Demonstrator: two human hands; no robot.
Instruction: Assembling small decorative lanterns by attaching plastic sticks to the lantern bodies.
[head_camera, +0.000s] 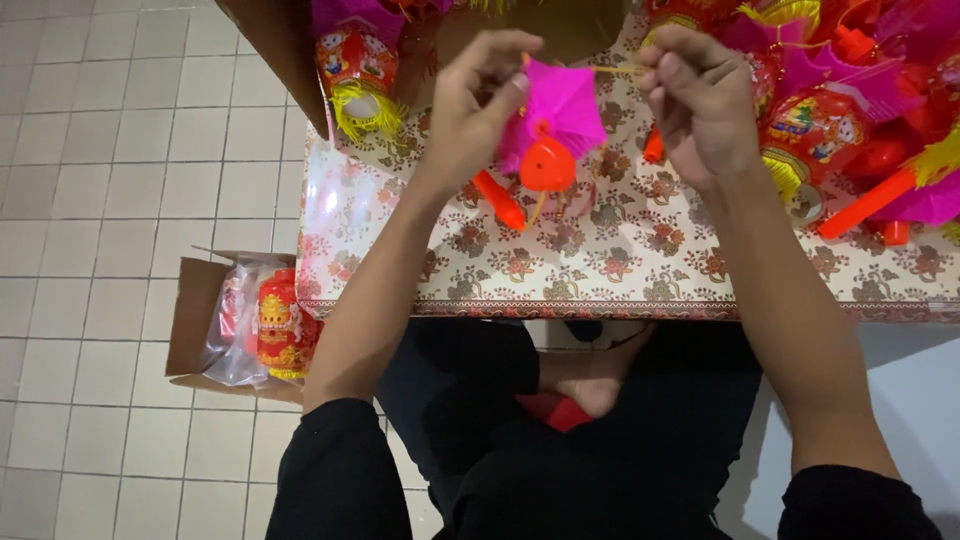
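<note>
Left hand (475, 95) pinches the pink lantern (555, 115) held above the bench (600, 260); right hand (700, 100) has its grip closed on a thin yellow thread (620, 70) from the lantern; finished lanterns (830, 120) crowd the right; an open box (240, 325) sits on the floor left.

left hand (478, 95) pinches pink lantern top (560, 105) | right hand (700, 100) pinches yellow string (622, 70) | orange piece (546, 165) hangs below | patterned table (600, 260) | floor box (200, 320)

Lantern heap (850, 110) right; near tablecloth (600, 260) bare
</note>
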